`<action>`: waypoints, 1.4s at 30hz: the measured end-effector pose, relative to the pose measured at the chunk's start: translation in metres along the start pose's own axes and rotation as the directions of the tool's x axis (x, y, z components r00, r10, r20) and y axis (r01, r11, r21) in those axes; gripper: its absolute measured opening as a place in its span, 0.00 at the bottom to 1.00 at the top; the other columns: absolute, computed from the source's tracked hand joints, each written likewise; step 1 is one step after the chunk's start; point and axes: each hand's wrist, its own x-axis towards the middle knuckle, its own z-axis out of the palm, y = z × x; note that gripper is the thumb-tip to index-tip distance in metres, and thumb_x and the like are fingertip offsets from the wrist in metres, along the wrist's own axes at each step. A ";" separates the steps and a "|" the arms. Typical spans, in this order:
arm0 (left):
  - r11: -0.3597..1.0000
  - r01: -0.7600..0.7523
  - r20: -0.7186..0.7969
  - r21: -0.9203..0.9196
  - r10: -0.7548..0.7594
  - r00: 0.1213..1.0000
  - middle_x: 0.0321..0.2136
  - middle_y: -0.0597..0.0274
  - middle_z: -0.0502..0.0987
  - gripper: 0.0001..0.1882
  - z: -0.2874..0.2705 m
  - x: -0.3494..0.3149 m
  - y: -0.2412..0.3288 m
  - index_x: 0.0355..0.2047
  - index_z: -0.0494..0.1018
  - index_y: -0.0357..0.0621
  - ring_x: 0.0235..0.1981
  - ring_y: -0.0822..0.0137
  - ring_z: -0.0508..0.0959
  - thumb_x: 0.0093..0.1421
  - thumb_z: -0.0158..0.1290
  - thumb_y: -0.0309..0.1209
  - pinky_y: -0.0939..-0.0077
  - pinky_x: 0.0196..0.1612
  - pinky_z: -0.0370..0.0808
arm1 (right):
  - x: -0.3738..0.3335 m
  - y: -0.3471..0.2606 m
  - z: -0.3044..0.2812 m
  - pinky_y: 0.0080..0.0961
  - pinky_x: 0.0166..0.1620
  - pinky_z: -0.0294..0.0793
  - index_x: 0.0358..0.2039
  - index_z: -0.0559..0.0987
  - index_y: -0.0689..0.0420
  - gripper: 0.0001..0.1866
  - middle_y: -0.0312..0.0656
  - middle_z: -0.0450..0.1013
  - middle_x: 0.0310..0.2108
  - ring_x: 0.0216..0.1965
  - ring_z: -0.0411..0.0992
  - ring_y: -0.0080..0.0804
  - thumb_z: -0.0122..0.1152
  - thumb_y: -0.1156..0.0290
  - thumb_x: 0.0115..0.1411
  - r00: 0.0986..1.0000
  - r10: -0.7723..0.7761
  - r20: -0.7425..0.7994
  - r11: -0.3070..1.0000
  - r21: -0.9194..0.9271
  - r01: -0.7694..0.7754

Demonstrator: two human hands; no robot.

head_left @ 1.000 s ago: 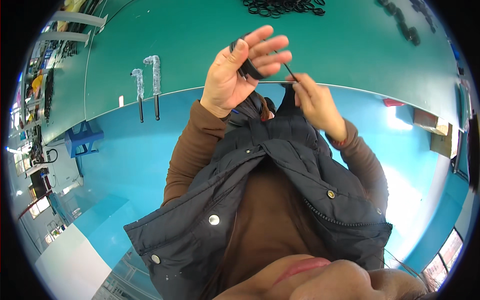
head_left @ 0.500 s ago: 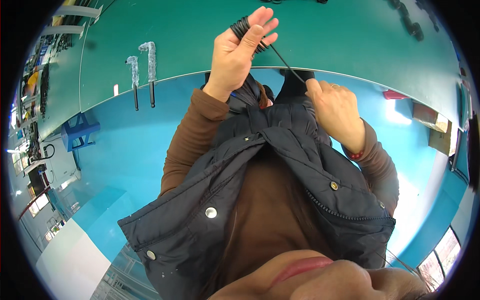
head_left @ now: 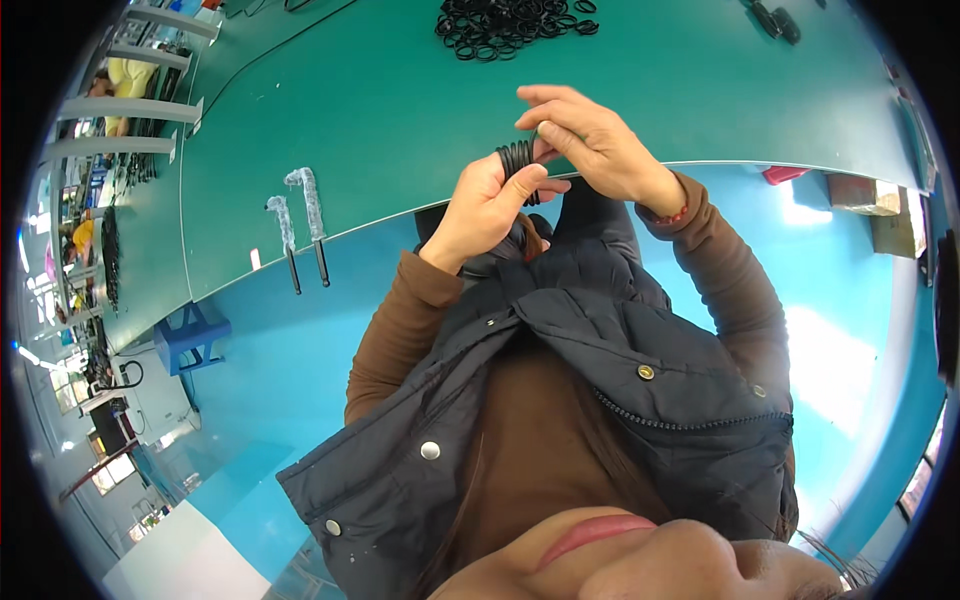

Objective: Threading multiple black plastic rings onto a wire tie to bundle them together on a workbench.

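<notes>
A thin black cable [head_left: 515,160] is wound in several turns around the fingers of my left hand [head_left: 480,208], just above the front edge of the green table. My left thumb lies against the coil. At the coil's right side is my right hand [head_left: 605,150], its thumb and index finger closed on the cable while the other fingers stretch out to the left. The cable's end is hidden between my hands.
Two hook-shaped pieces in clear wrap with black ends, a longer one [head_left: 310,205] and a shorter one [head_left: 284,235], overhang the green table [head_left: 380,130] at its left front. Small black rings [head_left: 505,28] lie piled at the back. A blue stool [head_left: 190,338] stands below left.
My right hand has swung from the lower right up to the coil, bringing the cable round. My left hand sits lower in view. The ring pile has come into view.
</notes>
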 end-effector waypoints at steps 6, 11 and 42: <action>0.996 -0.011 0.032 -0.094 0.014 0.999 0.40 0.53 0.76 0.18 -0.005 0.002 0.002 0.49 0.67 0.31 0.38 0.62 0.79 0.66 0.43 0.34 0.75 0.40 0.75 | 0.001 0.006 0.003 0.17 0.33 0.65 0.52 0.70 0.62 0.24 0.32 0.65 0.21 0.27 0.65 0.19 0.36 0.57 0.68 0.906 0.290 0.309 0.733 0.537 -0.418; 0.964 -0.039 0.009 -0.262 0.043 0.999 0.30 0.61 0.75 0.14 -0.002 0.006 0.001 0.46 0.70 0.34 0.34 0.66 0.79 0.66 0.44 0.32 0.77 0.39 0.75 | 0.003 0.007 0.006 0.20 0.33 0.66 0.49 0.71 0.62 0.26 0.32 0.63 0.19 0.24 0.62 0.21 0.38 0.52 0.67 0.845 0.282 0.454 0.498 0.684 -0.534; 0.960 -0.124 0.120 -0.252 0.159 0.980 0.41 0.55 0.74 0.19 -0.001 0.019 0.003 0.53 0.66 0.34 0.40 0.61 0.77 0.65 0.45 0.32 0.73 0.47 0.73 | 0.015 0.008 -0.011 0.21 0.40 0.68 0.54 0.66 0.71 0.52 0.33 0.66 0.21 0.25 0.66 0.21 0.21 0.30 0.58 0.824 -0.036 0.565 0.546 0.702 -0.458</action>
